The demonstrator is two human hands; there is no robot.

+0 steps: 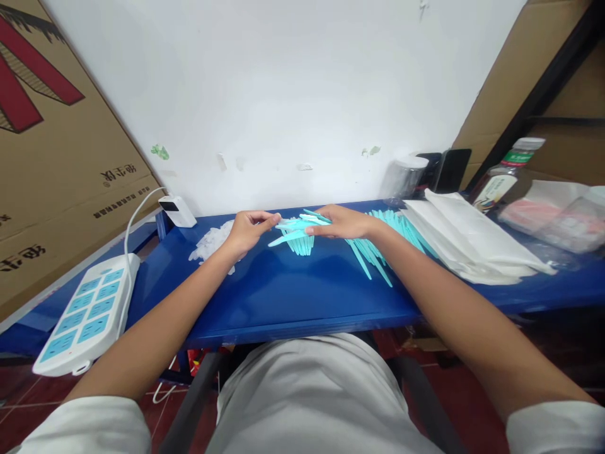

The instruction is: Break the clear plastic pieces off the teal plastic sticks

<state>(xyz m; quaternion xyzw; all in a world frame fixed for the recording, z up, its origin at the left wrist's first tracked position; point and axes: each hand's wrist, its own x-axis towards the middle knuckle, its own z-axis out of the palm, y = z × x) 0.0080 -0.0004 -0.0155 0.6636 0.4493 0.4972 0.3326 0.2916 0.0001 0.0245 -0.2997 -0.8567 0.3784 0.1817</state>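
My right hand (338, 222) is closed around several slim turquoise plastic sticks (289, 237), shaped like eyebrow razors, whose pale ends fan out to the left. Thumb and forefinger of my left hand (250, 230) pinch together at the tip of one held stick; whatever small piece is between them is hidden. Below the hands, a row of similar sticks (301, 246) lies on the blue table (283, 302). Partly behind my left hand spreads a pile of small clear plastic pieces (210, 243). A larger heap of turquoise sticks (404, 228) lies beyond my right wrist.
White flat sheets or bags (472, 239) lie at right, near a bottle (503, 173) and a clear lidded jar (409, 173). On the left are a power strip (87, 315), a small white device (177, 211) and a big cardboard box (61, 157). A white wall (283, 94) stands behind.
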